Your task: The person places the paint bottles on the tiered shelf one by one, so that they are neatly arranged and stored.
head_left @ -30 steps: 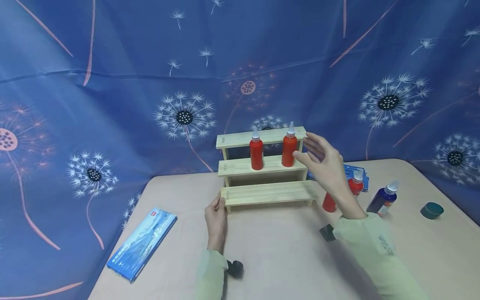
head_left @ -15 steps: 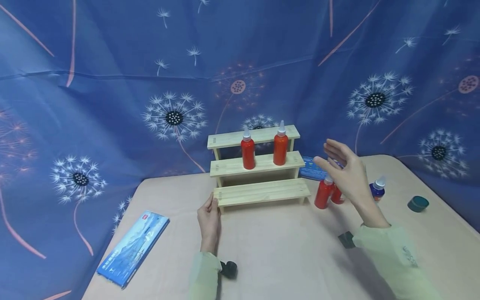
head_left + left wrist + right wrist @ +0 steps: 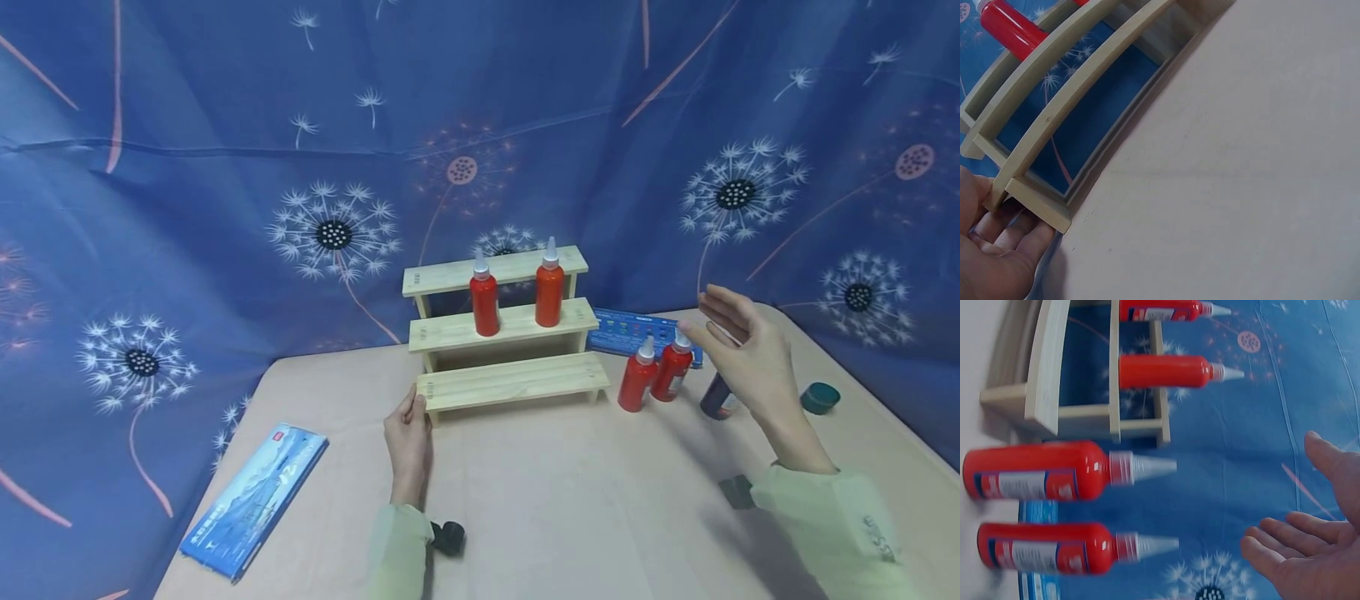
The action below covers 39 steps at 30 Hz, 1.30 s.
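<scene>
A three-step wooden display shelf (image 3: 517, 380) stands at the back of the table. My left hand (image 3: 407, 446) pinches the left end of its lowest step; in the left wrist view the fingers (image 3: 1013, 240) are tucked beneath the board. Upright on the middle step are a red squeeze bottle (image 3: 485, 305) and an orange-red one (image 3: 549, 297), both with pointed clear caps. Two more red bottles (image 3: 636, 385) stand on the table right of the shelf. Holding nothing, my right hand (image 3: 753, 362) hovers above a dark blue bottle (image 3: 717, 398), partly hiding it.
A flat blue box (image 3: 255, 500) lies at the table's left. Another blue box (image 3: 630, 332) lies behind the red bottles. A dark green round lid or tub (image 3: 820, 398) sits far right. The blue dandelion-print cloth (image 3: 337, 100) hangs right behind the shelf.
My right hand has moved away from the orange-red bottle on the middle step, rightward past the table bottles. My left hand stays on the shelf. The head view has shifted slightly right.
</scene>
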### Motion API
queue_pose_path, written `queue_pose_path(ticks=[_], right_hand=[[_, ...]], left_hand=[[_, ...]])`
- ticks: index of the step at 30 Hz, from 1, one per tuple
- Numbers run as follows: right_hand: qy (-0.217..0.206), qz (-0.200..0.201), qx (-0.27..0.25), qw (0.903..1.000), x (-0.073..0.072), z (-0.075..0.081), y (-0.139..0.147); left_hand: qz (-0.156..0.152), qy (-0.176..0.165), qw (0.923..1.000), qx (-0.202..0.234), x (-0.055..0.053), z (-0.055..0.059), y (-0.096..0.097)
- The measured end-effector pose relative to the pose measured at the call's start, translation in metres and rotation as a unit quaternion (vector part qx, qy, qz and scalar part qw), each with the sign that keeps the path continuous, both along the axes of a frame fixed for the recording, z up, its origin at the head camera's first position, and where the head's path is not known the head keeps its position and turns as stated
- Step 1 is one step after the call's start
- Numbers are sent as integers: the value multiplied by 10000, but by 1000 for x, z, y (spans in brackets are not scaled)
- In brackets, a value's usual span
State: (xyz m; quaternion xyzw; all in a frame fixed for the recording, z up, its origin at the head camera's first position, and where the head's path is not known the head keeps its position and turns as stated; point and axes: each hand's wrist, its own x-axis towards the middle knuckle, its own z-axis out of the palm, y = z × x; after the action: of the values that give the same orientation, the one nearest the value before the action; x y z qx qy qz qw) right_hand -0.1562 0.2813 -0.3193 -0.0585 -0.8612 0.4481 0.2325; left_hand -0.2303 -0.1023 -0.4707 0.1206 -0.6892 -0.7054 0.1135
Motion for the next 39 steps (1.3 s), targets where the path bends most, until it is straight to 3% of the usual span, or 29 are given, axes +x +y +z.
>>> queue_pose_path(ticks=[11,16,21,28,32,39], right_hand=[[-268,-473,-163,9984,14,-9,35],[-430,-726,-310,9960,21,-26,50],[-574,-695,-428,9950,24,-51,62],[-1092,-706,-537,9901,16,-81,67],[-1435,-717,-454,9860,10,-93,68],[-1677,-681,-420,9826,0,-106,70]], left_hand=[[-25,-32,10000,45,0,2,-1],[-50,-10,10000,47,0,3,-1],[-52,-6,10000,24,0,3,0],[-12,-66,10000,30,0,3,1],[-5,-82,10000,46,0,3,1],[5,-40,10000,60,-1,2,1]])
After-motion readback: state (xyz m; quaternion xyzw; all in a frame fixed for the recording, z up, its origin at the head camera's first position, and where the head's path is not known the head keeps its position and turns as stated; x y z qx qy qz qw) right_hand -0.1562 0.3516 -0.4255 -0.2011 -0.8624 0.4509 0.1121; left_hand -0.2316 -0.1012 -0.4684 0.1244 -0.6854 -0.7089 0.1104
